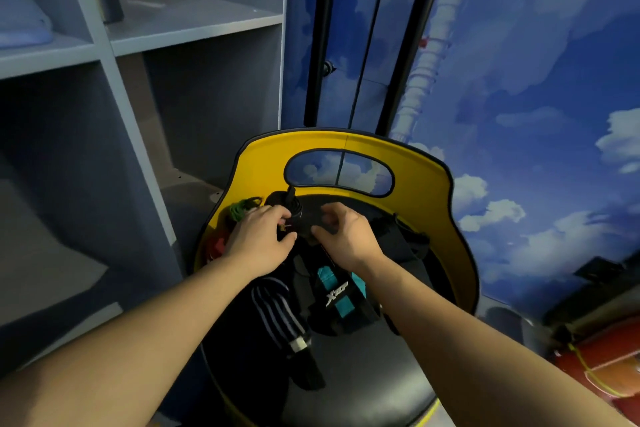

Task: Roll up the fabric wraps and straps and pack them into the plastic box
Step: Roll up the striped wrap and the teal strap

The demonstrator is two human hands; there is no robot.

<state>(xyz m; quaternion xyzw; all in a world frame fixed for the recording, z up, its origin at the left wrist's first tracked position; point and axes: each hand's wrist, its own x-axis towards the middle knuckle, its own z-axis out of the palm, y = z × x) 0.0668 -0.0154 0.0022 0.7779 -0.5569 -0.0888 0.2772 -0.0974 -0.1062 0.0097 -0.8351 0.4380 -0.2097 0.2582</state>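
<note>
A yellow-backed chair (415, 170) with a black seat stood beside grey shelves (104, 55). On the seat, in front of the chair's back, lay a black wrap (341, 305) with teal patches and silver lettering that seemed to read "Xtep", a black strap (277, 312) with white stripes left of it, and green (239, 210) and red (218, 244) bands at the seat's left edge. Near the chair's back, the left hand (259, 236) and the right hand (343, 236), fingers curled, both pinched a black roll (289, 208).
</note>
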